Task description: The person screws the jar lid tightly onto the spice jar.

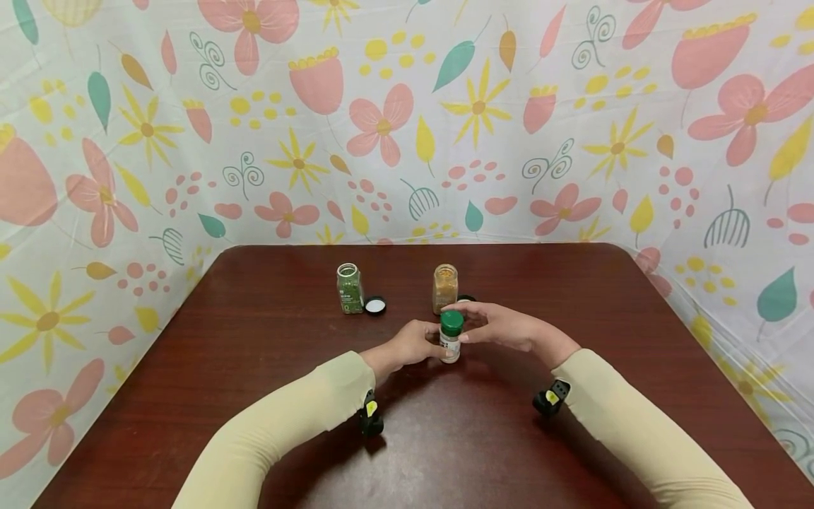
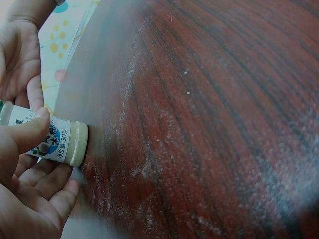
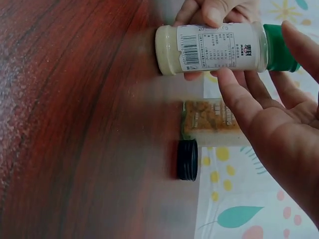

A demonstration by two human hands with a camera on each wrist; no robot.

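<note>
Right black lid (image 1: 467, 297) partly hidden by right fingers (image 1: 478, 309), sleeves (image 1: 286, 413) cut off below, green-filled jar's label (image 1: 350, 300) unreadably small

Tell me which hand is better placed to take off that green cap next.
Probably the right hand: it is spread beside the green cap, while the left hand grips the spice jar by its labelled body.

The round green cap (image 3: 280, 48) looks smooth plastic, the white label (image 3: 217, 47) paper, the reddish-brown wood-grained tabletop (image 1: 439, 445) glossy.
</note>
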